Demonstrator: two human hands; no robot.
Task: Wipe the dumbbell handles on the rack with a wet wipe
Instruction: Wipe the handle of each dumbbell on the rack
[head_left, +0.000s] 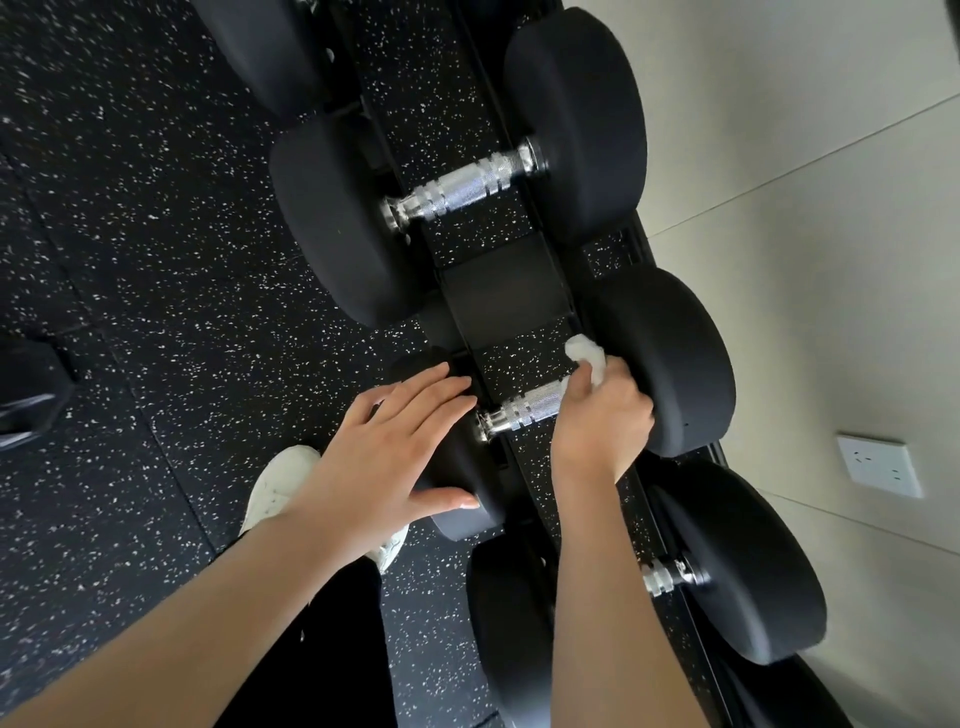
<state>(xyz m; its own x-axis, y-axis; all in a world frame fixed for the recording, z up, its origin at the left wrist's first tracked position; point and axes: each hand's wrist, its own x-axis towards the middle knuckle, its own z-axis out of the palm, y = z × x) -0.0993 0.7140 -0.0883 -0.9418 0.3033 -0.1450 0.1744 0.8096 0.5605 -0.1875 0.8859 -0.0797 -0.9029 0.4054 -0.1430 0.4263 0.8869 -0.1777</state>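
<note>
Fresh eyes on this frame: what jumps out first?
The right hand grips a white wipe around the chrome handle of the middle dumbbell, at centre. The left hand rests flat on that dumbbell's near head. Above, another chrome handle lies bare.

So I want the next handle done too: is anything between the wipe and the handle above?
Nothing visible. The right hand holds the wipe on the middle handle; the upper handle lies bare.

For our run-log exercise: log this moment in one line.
right hand: wiping middle dumbbell handle with wet wipe | left hand: flat on near weight head
</note>
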